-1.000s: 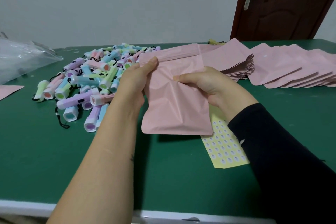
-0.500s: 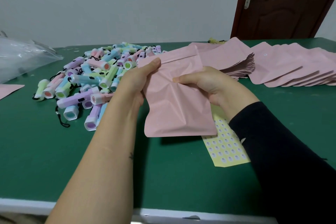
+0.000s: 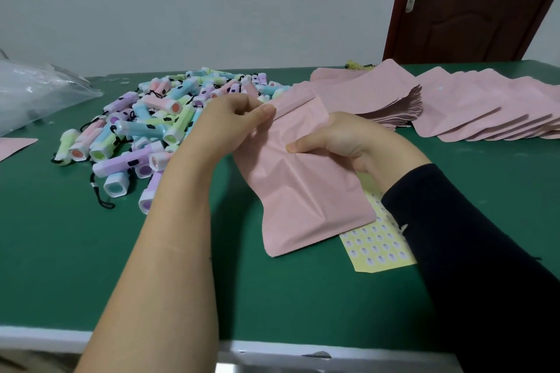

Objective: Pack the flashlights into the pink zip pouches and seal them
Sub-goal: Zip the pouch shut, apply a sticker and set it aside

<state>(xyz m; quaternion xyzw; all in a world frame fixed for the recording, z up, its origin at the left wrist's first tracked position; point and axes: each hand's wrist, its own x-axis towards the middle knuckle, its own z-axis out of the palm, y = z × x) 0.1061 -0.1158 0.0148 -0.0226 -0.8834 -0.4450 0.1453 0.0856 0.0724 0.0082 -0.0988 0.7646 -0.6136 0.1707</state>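
Green table [image 3: 75, 266] — pouch [image 3: 306, 194] in left hand [image 3: 233, 124], right hand [image 3: 345, 142]

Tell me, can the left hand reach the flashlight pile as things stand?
Probably yes, once it lets go: the left hand pinches the pink pouch beside the flashlight pile, nothing lying between.

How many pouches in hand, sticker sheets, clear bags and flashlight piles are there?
pouch in hand: 1
sticker sheet: 1
clear bag: 1
flashlight pile: 1
Total: 4
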